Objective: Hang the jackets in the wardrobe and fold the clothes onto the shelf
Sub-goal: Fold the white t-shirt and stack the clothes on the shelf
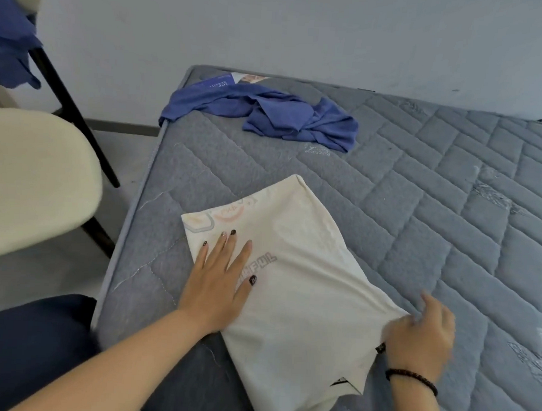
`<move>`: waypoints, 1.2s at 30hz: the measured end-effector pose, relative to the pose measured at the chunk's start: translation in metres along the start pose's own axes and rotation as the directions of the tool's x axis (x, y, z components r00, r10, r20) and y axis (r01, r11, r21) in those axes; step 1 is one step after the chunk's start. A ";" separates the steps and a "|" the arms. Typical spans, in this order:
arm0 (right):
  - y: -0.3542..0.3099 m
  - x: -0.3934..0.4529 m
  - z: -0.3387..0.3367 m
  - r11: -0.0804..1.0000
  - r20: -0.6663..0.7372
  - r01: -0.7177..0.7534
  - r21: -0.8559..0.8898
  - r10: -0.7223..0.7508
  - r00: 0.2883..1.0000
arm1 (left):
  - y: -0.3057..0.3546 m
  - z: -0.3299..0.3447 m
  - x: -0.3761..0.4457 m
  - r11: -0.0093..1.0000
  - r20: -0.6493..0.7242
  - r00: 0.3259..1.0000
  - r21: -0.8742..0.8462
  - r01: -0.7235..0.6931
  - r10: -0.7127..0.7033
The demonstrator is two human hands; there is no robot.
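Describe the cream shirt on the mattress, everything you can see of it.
The cream shirt is soft, thin-looking fabric, folded into a rough rectangle lying flat and slanted on the grey quilted mattress, near its front left corner. Faded pastel print shows near its far left corner, with grey lettering beside the fingers. The left hand lies flat on its left side, fingers straight; the right hand holds its right edge with curled fingers, blurred. A small dark tag peeks out near the lower right.

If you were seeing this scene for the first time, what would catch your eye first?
First, the folded cream T-shirt with faded print lying near the front of the grey quilted mattress, with the left hand pressed flat on it and the right hand at its right edge. Next, the crumpled blue garment at the mattress's far corner, and the cream chair seat on the left.
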State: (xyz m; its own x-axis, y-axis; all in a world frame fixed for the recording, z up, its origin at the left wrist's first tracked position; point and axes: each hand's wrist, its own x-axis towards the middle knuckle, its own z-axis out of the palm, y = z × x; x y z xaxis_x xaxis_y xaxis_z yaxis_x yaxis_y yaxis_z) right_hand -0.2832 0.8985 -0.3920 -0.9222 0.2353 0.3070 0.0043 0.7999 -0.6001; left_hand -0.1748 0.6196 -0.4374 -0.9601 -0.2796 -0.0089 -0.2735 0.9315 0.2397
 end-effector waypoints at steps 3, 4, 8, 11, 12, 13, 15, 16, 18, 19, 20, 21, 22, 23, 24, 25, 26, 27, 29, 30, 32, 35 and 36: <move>-0.030 -0.016 0.021 0.774 0.107 0.633 0.033 -0.632 0.767 | 0.008 0.007 -0.023 0.997 -0.021 0.996 -0.008 0.082 -0.082; -0.041 -0.024 0.029 0.650 0.237 0.757 0.075 -0.749 0.619 | 0.012 0.009 -0.029 0.994 -0.004 0.995 -0.014 0.104 -0.104; -0.047 -0.029 0.050 0.516 0.658 0.856 0.012 -0.649 0.382 | 0.035 0.014 -0.055 0.997 0.034 0.997 0.031 0.073 -0.074; -0.020 -0.007 0.050 0.607 0.736 0.788 -0.105 -0.486 0.472 | 0.049 0.019 -0.076 0.998 0.063 0.997 0.051 0.029 -0.032; -0.014 -0.001 0.047 0.649 0.741 0.744 -0.155 -0.422 0.522 | 0.053 0.021 -0.082 0.999 0.066 0.998 0.042 0.016 -0.019; -0.009 0.004 0.042 0.701 0.733 0.685 -0.200 -0.357 0.579 | 0.057 0.022 -0.088 1.000 0.070 0.998 0.026 -0.008 0.006; -0.003 0.007 0.031 0.808 0.711 0.532 -0.253 -0.217 0.669 | 0.066 0.020 -0.098 0.995 0.086 0.991 0.006 -0.104 0.103; 0.000 0.008 0.026 0.844 0.704 0.471 -0.258 -0.170 0.689 | 0.070 0.018 -0.102 0.985 0.117 0.978 0.001 -0.175 0.174; 0.001 0.009 0.018 0.887 0.679 0.402 -0.228 -0.151 0.718 | 0.076 0.010 -0.107 0.929 0.193 0.917 0.055 -0.366 0.349; -0.002 0.009 0.013 0.907 0.659 0.373 -0.196 -0.160 0.735 | 0.076 0.010 -0.108 0.886 0.208 0.881 0.105 -0.452 0.425; -0.004 0.009 0.011 0.928 0.643 0.338 -0.158 -0.163 0.748 | 0.076 0.010 -0.109 0.858 0.213 0.861 0.140 -0.494 0.461; -0.009 0.009 0.007 0.949 0.643 0.289 -0.123 -0.145 0.752 | 0.074 0.008 -0.109 0.848 0.221 0.857 0.164 -0.504 0.466; -0.013 0.010 0.004 0.972 0.655 0.217 -0.089 -0.107 0.748 | 0.071 0.007 -0.109 0.852 0.239 0.855 0.152 -0.501 0.461; -0.018 0.012 0.001 0.990 0.672 0.126 -0.064 -0.051 0.739 | 0.068 0.006 -0.109 0.847 0.258 0.850 0.164 -0.506 0.459; -0.022 0.013 -0.002 0.998 0.687 0.042 -0.041 -0.002 0.727 | 0.064 0.007 -0.109 0.825 0.270 0.838 0.196 -0.530 0.475; -0.027 0.014 -0.004 0.999 0.705 -0.023 -0.036 0.041 0.708 | 0.058 0.009 -0.109 0.795 0.259 0.820 0.222 -0.564 0.510; -0.031 0.013 -0.007 0.998 0.721 -0.057 -0.039 0.068 0.690 | 0.054 0.010 -0.109 0.771 0.242 0.804 0.233 -0.592 0.544; -0.034 0.012 -0.009 0.996 0.731 -0.069 -0.053 0.086 0.677 | 0.049 0.009 -0.108 0.748 0.222 0.784 0.238 -0.620 0.580; -0.033 0.009 -0.012 0.996 0.739 -0.072 -0.054 0.088 0.668 | 0.042 0.005 -0.108 0.751 0.175 0.779 0.206 -0.628 0.603; -0.031 0.008 -0.014 0.996 0.738 -0.076 -0.042 0.083 0.670 | 0.042 -0.006 -0.109 0.767 0.172 0.786 0.175 -0.618 0.594; -0.024 0.002 -0.022 0.995 0.737 -0.096 -0.018 0.078 0.672 | 0.039 -0.024 -0.114 0.801 0.120 0.808 0.112 -0.589 0.577; -0.015 -0.014 -0.040 0.983 0.770 -0.178 0.034 0.087 0.631 | 0.021 -0.048 -0.130 0.837 0.139 0.830 0.020 -0.547 0.540; -0.013 -0.023 -0.046 0.972 0.792 -0.227 0.063 0.089 0.604 | 0.011 -0.054 -0.136 0.861 0.128 0.854 -0.002 -0.508 0.504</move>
State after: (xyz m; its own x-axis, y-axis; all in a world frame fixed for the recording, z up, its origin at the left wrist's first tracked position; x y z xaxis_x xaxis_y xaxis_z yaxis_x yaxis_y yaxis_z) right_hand -0.2440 0.9077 -0.3572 -0.8627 -0.2239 -0.4535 0.1889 0.6891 -0.6996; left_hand -0.0443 0.6553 -0.3813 -0.9653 0.2609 -0.0108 0.2527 0.9439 0.2125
